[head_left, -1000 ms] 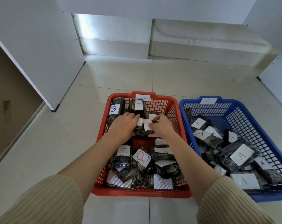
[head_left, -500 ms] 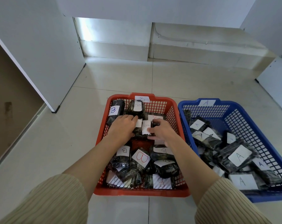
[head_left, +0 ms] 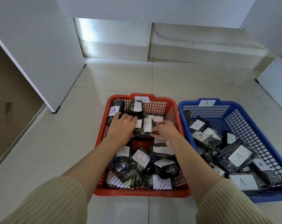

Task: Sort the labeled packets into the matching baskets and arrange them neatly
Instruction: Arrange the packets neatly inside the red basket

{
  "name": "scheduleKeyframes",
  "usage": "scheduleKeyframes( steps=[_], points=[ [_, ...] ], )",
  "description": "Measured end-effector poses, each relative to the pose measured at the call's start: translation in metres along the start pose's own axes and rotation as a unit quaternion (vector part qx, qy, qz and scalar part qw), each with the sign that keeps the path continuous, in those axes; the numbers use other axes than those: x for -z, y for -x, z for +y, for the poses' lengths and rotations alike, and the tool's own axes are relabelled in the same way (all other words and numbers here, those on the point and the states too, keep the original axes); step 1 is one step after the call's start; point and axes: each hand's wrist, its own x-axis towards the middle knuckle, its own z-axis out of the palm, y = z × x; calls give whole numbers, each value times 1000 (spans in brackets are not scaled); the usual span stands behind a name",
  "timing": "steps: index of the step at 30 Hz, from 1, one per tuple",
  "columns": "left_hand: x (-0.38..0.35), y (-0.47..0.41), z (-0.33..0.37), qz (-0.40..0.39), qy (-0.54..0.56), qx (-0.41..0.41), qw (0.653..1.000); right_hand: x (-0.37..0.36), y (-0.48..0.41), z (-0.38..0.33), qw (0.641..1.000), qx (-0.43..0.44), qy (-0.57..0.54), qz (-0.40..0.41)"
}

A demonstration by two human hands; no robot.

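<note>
Little has shifted in the last second. My right hand (head_left: 167, 133) has slid off the label and now pinches the right edge of a packet (head_left: 147, 126) near the far end of the red basket (head_left: 142, 194), so its B reads in full. My left hand (head_left: 122, 126) has stayed where it was, fingers nearly straight, resting on the neighbouring packets and holding nothing.

I take that to mean sorting is nearly finished. Every label I can read in the red basket is a B, and the blue basket (head_left: 266, 198) beside it shows only A packets (head_left: 239, 157). What's left is tidying, since the near B packets lie tilted and overlapping.

Both baskets are rigid plastic lattice with solid rims and a paper tag on the far wall. The packets are dark, glossy, crinkled film, lumpy and soft-looking, each with a white paper label bearing a handwritten letter. I'd expect them to slide and slump rather than stack squarely. The floor (head_left: 40, 143) is pale polished tile.
</note>
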Motion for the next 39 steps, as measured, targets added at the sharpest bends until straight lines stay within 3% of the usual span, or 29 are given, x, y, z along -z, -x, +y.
scheduleKeyframes(
  steps=[6,11,13,28,34,39],
  points=[
    [0,-1,-1,1,0,-1,1000,-7,-5,3,997,14,75,-10],
    [-1,-1,-1,4,2,-4,1000,-5,-10,2,971,76,219,61],
    [-1,-1,-1,5,1,-3,1000,-8,-10,1,967,92,235,46],
    [-3,-3,1,4,-13,11,1000,-1,4,-9,979,-13,188,-79],
    [-4,-4,1,15,-14,14,1000,-8,-5,-4,974,11,222,-52],
    [-7,-2,0,19,-10,11,1000,-14,-14,9,983,63,175,-9]
  ],
)
